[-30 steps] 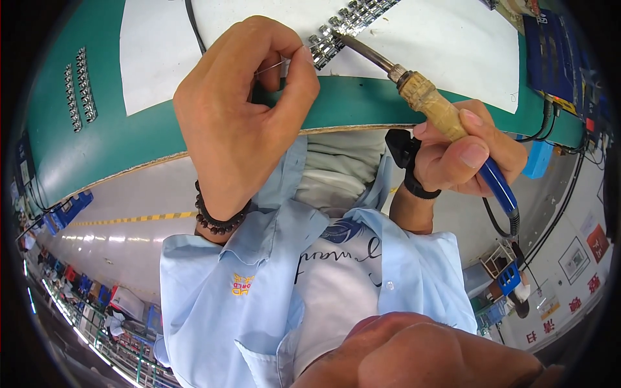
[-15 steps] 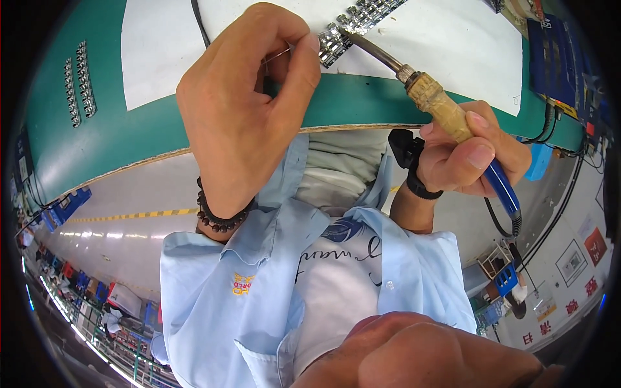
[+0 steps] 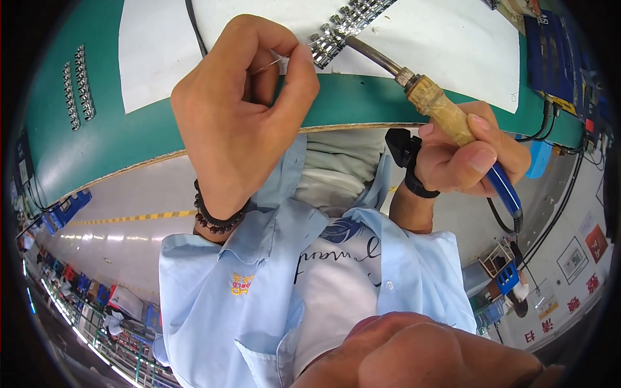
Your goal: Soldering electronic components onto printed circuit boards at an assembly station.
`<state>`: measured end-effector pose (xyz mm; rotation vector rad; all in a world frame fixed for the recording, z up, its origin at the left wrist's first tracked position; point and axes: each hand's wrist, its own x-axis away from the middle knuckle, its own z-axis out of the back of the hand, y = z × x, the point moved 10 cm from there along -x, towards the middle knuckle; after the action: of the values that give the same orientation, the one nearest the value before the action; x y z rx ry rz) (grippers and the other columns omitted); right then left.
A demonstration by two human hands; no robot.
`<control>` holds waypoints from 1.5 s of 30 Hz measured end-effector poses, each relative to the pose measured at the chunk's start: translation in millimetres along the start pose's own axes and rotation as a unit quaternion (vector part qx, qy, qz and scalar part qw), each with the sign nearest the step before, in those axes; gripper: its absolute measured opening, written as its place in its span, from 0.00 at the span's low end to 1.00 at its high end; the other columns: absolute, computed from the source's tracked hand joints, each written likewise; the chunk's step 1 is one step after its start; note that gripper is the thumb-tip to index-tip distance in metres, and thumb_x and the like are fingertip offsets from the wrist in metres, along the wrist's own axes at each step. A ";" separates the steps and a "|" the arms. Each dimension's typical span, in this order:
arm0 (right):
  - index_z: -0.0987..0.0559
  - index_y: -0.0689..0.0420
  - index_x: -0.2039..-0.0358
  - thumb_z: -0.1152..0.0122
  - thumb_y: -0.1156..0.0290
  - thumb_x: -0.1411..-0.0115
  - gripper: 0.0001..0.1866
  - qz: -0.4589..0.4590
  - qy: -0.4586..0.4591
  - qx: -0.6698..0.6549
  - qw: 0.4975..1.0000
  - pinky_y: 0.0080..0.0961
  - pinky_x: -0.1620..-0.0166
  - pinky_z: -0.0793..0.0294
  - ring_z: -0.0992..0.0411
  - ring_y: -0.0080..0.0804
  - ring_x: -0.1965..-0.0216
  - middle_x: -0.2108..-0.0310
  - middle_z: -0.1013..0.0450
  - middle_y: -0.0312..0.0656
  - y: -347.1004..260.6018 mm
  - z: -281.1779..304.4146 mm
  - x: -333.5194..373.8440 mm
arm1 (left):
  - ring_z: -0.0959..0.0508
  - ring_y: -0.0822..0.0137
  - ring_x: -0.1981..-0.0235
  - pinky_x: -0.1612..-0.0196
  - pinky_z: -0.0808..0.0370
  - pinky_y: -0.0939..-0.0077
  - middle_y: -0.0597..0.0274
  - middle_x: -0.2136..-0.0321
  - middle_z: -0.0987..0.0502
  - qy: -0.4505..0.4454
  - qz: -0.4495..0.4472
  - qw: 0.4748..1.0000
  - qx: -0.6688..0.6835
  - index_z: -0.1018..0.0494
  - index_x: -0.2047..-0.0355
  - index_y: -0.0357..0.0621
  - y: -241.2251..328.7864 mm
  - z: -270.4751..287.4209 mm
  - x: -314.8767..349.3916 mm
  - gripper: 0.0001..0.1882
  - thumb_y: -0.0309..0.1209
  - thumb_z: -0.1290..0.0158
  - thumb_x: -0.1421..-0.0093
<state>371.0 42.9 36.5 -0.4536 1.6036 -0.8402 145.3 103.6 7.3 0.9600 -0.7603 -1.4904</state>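
Observation:
Pinched between the thumb and forefinger of my left hand [image 3: 236,113] is a thin solder wire [image 3: 264,67], its end pointing at a row of small shiny metal parts [image 3: 354,21]. My right hand [image 3: 475,155] is closed around a soldering iron [image 3: 438,111] with a yellowed grip and blue handle end. The iron's tip meets the near part of the row; whether it touches metal or solder is too small to tell. Under the row lies a white sheet [image 3: 162,58].
Two more strips of metal parts [image 3: 84,87] lie at left on the green tabletop [image 3: 58,155]. A dark cable [image 3: 195,29] crosses the sheet. At right stands a dark blue box [image 3: 550,61] with cables below it. The table's curved front edge runs beneath my wrists.
The row of metal parts appears slightly further left and lower. My left hand, with the solder wire, has shifted a little left and down. The soldering iron stays at the row.

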 end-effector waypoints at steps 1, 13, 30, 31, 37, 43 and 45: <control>0.22 0.66 0.59 0.37 0.57 0.38 0.21 -0.001 0.002 -0.003 1.000 0.17 0.80 0.30 0.27 0.30 0.83 0.83 0.27 0.50 0.1 0.0 0.4 | 0.46 0.85 0.83 0.79 0.53 0.85 0.78 0.85 0.39 0.000 0.000 1.000 0.000 0.27 0.72 0.39 -0.3 -0.3 0.0 0.04 0.22 0.42 0.42; 0.21 0.69 0.62 0.36 0.62 0.41 0.19 -0.001 -0.009 -0.005 1.000 0.16 0.80 0.30 0.26 0.30 0.83 0.83 0.26 0.50 2.5 -3.5 -1.6 | 0.46 0.85 0.82 0.79 0.53 0.85 0.77 0.85 0.39 -0.012 -0.013 1.000 -0.021 0.28 0.73 0.39 3.2 -4.3 -2.9 0.05 0.21 0.42 0.42; 0.28 0.71 0.60 0.44 0.65 0.35 0.17 0.030 -0.064 0.037 0.997 0.16 0.81 0.33 0.29 0.28 0.86 0.85 0.28 0.51 -3.2 -9.5 -7.5 | 0.45 0.85 0.82 0.79 0.52 0.85 0.76 0.84 0.36 -0.016 -0.009 0.999 -0.027 0.28 0.73 0.38 15.4 -8.7 -3.7 0.05 0.22 0.42 0.42; 0.31 0.71 0.58 0.48 0.66 0.33 0.16 0.046 -0.100 0.053 0.992 0.16 0.81 0.34 0.30 0.28 0.87 0.85 0.29 0.52 -5.3 -15.9 -7.2 | 0.45 0.85 0.82 0.79 0.52 0.85 0.76 0.84 0.36 -0.016 0.000 0.999 -0.036 0.28 0.73 0.38 21.5 -10.2 -3.8 0.05 0.22 0.42 0.42; 0.21 0.70 0.65 0.36 0.63 0.41 0.18 -0.010 0.000 -0.004 1.000 0.15 0.80 0.31 0.26 0.28 0.83 0.84 0.27 0.49 4.5 -4.0 -4.3 | 0.44 0.85 0.82 0.80 0.52 0.84 0.75 0.84 0.35 -0.019 0.009 0.999 -0.027 0.28 0.72 0.38 25.5 -13.2 -5.9 0.04 0.21 0.43 0.41; 0.21 0.70 0.65 0.36 0.64 0.41 0.17 -0.006 -0.007 -0.004 1.000 0.15 0.80 0.32 0.27 0.28 0.83 0.83 0.27 0.49 3.8 -4.2 -4.5 | 0.44 0.84 0.82 0.80 0.50 0.85 0.75 0.83 0.35 -0.018 0.003 0.999 -0.046 0.28 0.71 0.37 29.4 -13.0 -7.8 0.04 0.20 0.44 0.40; 0.21 0.70 0.64 0.36 0.64 0.41 0.17 -0.006 -0.007 -0.006 1.000 0.15 0.80 0.32 0.27 0.28 0.83 0.83 0.27 0.49 4.2 -4.4 -5.3 | 0.44 0.84 0.82 0.80 0.49 0.85 0.75 0.82 0.35 -0.008 -0.008 0.999 -0.044 0.28 0.70 0.37 28.7 -11.3 -6.4 0.03 0.20 0.45 0.40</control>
<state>368.6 50.6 37.2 -0.4775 1.5943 -0.8364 168.6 106.6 28.3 0.8907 -0.6942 -1.5340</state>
